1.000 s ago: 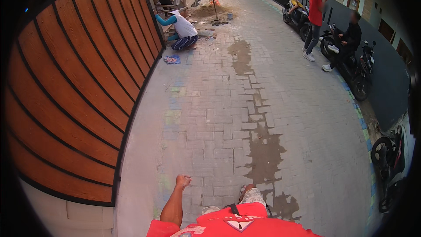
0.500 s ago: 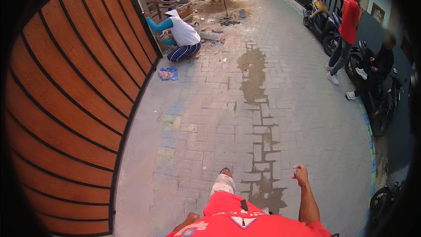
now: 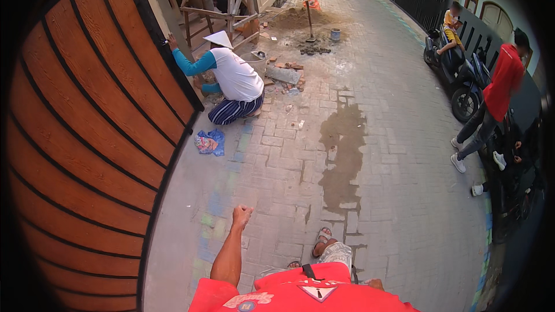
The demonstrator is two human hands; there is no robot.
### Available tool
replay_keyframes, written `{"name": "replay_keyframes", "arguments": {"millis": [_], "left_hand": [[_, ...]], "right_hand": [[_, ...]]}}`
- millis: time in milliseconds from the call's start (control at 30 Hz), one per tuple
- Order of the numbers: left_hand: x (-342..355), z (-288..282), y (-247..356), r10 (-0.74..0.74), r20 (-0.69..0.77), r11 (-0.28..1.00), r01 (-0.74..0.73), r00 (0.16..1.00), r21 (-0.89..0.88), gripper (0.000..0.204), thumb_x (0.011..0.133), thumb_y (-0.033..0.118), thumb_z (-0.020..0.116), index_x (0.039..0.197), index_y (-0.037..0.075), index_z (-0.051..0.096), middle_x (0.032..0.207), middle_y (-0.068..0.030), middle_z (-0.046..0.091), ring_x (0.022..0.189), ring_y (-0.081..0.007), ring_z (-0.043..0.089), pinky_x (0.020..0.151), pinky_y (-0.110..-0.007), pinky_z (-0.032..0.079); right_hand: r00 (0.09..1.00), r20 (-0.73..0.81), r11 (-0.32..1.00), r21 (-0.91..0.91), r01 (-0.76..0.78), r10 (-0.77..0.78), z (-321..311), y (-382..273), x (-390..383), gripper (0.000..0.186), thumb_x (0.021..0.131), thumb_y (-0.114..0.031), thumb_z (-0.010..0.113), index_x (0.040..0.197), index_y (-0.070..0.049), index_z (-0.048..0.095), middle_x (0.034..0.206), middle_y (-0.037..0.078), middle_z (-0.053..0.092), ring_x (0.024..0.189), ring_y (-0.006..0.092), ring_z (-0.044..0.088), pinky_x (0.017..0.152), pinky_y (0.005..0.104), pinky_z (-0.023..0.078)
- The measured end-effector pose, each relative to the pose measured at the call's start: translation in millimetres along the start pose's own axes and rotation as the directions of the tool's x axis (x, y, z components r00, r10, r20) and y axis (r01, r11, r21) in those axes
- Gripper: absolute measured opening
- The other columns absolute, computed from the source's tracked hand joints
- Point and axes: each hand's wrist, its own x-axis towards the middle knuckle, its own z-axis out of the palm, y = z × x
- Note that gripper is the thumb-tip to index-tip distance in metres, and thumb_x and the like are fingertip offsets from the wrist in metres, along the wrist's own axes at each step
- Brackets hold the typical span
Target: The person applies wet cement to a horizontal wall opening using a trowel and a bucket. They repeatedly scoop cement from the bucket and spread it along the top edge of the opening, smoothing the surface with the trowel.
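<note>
Swung forward over the paving, my left hand [image 3: 242,216] has its fingers curled into a loose fist, and nothing shows in it. Only a bit of my right hand [image 3: 376,284] appears beside my red shirt, with its fingers hidden. Neither hand touches anything I can see. Below me, one sandalled foot [image 3: 324,240] is stepping forward on the grey paving blocks [image 3: 277,190]. Ahead on the left, a person in a pointed hat and white top [image 3: 237,75] crouches by the wooden gate [image 3: 110,110], one hand at its edge.
A blue plastic bag [image 3: 215,141] lies near the gate. Farther on are a wooden scaffold [image 3: 231,0], broken bricks [image 3: 283,75], a sand pile [image 3: 289,18], an upright shovel [image 3: 310,20] and a bucket [image 3: 335,34]. Along the right are parked motorbikes [image 3: 465,101] and several people, one in red [image 3: 502,86].
I have walked forward, so the crouching person, bag and wet patch are nearer. My left arm has swung forward and my right arm back.
</note>
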Motion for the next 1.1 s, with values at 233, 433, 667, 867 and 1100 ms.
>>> {"name": "replay_keyframes", "arguments": {"millis": [233,433,667,867,1100], "left_hand": [[201.4,125.0,233.8,0.386,0.071,0.905,-0.393,0.920,0.163,0.043,0.092,0.040,0.059,0.079,0.001,0.071,0.079,-0.0153,0.072,0.074,-0.0282,0.068,0.072,-0.041,0.050],[202.1,246.8,50.5,-0.562,0.199,0.793,0.454,0.803,0.406,0.042,0.083,0.042,0.070,0.072,0.002,0.071,0.076,-0.0159,0.071,0.075,-0.0259,0.070,0.066,-0.042,0.054],[257.0,340.8,107.2,-0.858,0.268,0.513,0.698,0.439,0.499,0.043,0.078,0.029,0.074,0.102,-0.006,0.069,0.099,-0.0198,0.073,0.085,-0.0278,0.072,0.069,-0.039,0.058],[553.5,419.6,258.8,-0.605,0.214,0.777,0.511,0.767,0.367,0.025,0.073,0.012,0.074,0.089,-0.006,0.071,0.085,-0.0191,0.073,0.078,-0.0269,0.074,0.067,-0.038,0.060],[782.1,462.0,672.4,0.184,-0.024,0.949,-0.171,0.983,0.266,0.021,0.085,0.020,0.067,0.079,0.000,0.064,0.068,-0.0138,0.068,0.057,-0.0228,0.066,0.054,-0.037,0.049]], "right_hand": [[0.995,0.047,0.996,0.036,-0.086,0.084,-0.4,-258.0,149.5,0.028,0.082,0.008,0.045,0.103,0.000,0.062,0.067,0.012,0.059,0.053,0.0254,0.063,0.047,0.0417,0.056],[0.910,-0.108,0.915,0.002,0.403,-0.401,-47.7,-616.5,164.1,0.031,0.079,0.005,0.038,0.101,0.001,0.060,0.063,0.007,0.054,0.047,0.0196,0.056,0.043,0.0348,0.052],[0.736,-0.257,0.737,0.111,0.667,-0.627,-91.7,-914.0,227.5,0.031,0.078,0.006,0.035,0.099,0.002,0.057,0.059,0.004,0.046,0.041,0.0169,0.047,0.040,0.0327,0.048],[0.980,-0.001,0.961,-0.199,0.195,-0.199,-37.2,-1010.1,302.0,0.024,0.082,-0.001,0.045,0.100,-0.003,0.060,0.057,0.005,0.050,0.052,0.0225,0.060,0.048,0.0407,0.055],[0.995,0.063,0.977,-0.193,0.090,-0.079,-41.6,-1207.6,387.1,0.024,0.087,-0.008,0.044,0.106,-0.001,0.058,0.065,0.009,0.052,0.055,0.0241,0.059,0.049,0.0420,0.054]]}}
